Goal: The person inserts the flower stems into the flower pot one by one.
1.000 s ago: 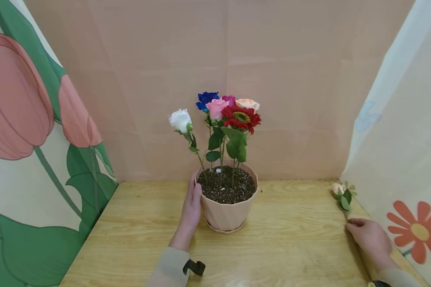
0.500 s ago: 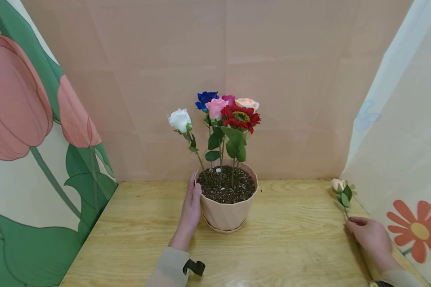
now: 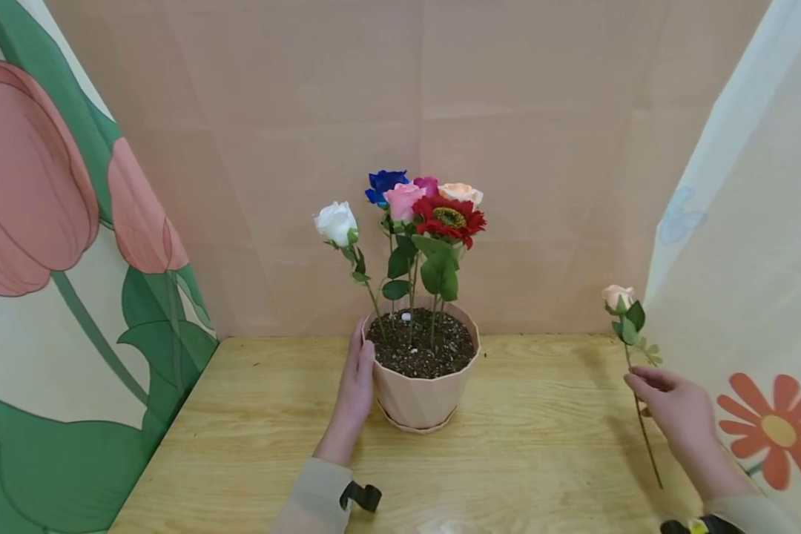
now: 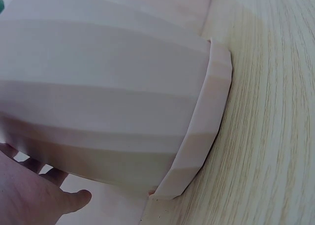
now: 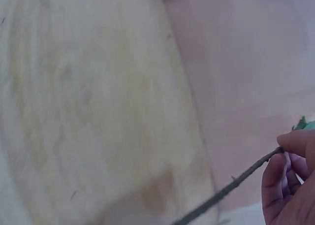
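A pink faceted flower pot (image 3: 420,397) full of dark soil stands on a saucer at the middle of the table. Against its left side rests my left hand (image 3: 355,378), fingers lying along the wall near the rim; in the left wrist view this hand (image 4: 32,195) is at the lower left beside the pot (image 4: 98,97). At the far right my right hand (image 3: 677,415) pinches the thin stem of a pale peach rose (image 3: 618,298) between thumb and forefinger. The rose stands nearly upright, its stem slanting down. In the right wrist view the stem (image 5: 211,200) runs from the fingertips.
Several flowers grow from the pot: a white rose (image 3: 336,224), a blue rose (image 3: 386,188), a pink rose (image 3: 403,202) and a red sunflower-like bloom (image 3: 449,219) among them. Pink sheeting (image 3: 541,185) backs the wooden table (image 3: 534,460); printed flower panels flank both sides.
My right hand has raised the peach rose from lying along the table's right edge and tipped it nearly upright, moving slightly left. The left hand and pot have stayed put.
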### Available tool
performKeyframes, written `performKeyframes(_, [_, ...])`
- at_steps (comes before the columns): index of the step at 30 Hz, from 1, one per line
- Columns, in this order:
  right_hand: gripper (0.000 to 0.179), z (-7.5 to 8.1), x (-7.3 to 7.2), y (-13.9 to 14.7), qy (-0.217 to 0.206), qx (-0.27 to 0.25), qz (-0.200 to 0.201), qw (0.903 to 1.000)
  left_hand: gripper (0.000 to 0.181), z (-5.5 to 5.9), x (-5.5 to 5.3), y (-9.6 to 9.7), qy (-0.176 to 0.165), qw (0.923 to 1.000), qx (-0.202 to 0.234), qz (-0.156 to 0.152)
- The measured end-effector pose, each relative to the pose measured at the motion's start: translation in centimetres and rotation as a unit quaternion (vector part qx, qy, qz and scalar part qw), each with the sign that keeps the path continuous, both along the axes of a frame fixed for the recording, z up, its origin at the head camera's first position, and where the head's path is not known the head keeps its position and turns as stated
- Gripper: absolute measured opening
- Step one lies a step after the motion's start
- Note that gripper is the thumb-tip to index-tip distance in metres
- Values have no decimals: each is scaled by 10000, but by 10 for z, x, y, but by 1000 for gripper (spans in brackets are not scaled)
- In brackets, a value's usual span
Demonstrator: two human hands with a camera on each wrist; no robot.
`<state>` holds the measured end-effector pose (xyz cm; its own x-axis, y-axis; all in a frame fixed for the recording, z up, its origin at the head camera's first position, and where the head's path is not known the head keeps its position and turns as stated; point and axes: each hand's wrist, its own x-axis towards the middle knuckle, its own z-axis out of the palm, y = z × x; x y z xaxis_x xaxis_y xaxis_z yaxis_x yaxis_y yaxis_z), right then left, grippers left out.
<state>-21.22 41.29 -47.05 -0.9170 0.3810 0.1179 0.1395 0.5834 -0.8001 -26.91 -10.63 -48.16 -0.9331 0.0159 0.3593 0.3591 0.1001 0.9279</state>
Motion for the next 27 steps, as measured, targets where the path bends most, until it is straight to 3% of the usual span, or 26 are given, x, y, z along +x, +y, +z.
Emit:
performKeyframes(8, [48, 39, -5, -47, 639, -656, 289, 9954, 55, 1, 0, 0, 37, 9999, -77, 82])
performKeyframes(24, [38, 113, -9, -127, 1396, -1026, 1028, 9795, 56, 3, 2, 2, 19, 9999, -89, 106])
performKeyframes(27, [35, 127, -10, -143, 1590, -1209, 1170, 9728, 56, 2, 2, 1, 47, 9999, -86, 122])
